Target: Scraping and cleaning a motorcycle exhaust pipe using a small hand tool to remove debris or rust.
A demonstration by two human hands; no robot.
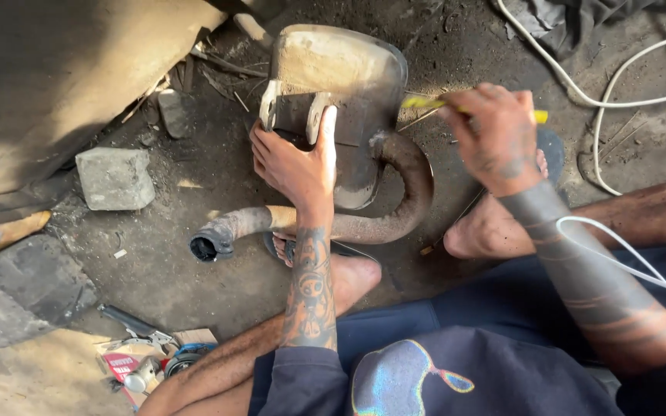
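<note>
Your left hand (296, 166) fingers are curling around the bracket of one rusty exhaust muffler (344, 100), thumb pressing along its right edge. Your right hand (496, 137) fingers are pinching shut on one yellow-handled tool (425, 102), its tip meeting the muffler at three o'clock. The muffler is lying on the dirt floor (194, 262) between your two bare feet, its one curved pipe (395, 208) sweeping to an open end at eight o'clock. One grey stone block (115, 179) is sitting at nine o'clock, open floor beside it. One red-and-white packet (121, 362) is lying at seven o'clock. White cables (618, 92) are looping at two o'clock.
</note>
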